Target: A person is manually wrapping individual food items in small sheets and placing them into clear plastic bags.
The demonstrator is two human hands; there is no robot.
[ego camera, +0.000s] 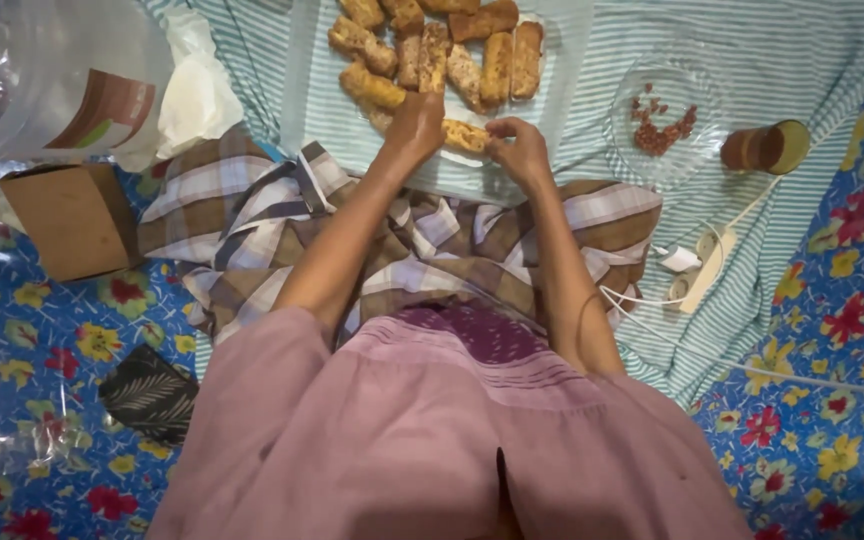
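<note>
Soft, even light fell from above me; shadows were faint, edges bowed slightly, and detail looked smeared.

At top centre of the frame, your left hand (414, 128) and right hand (519, 150) met on one fried roll (465, 136). The other rolls (442, 50) lay in a row just above it, on the sheet (572, 90). A glass plate (667, 115) sat to their right, a tumbler (767, 147) right of that. A cardboard box (72, 215) lay at left, a pouch (149, 393) below it.
</note>
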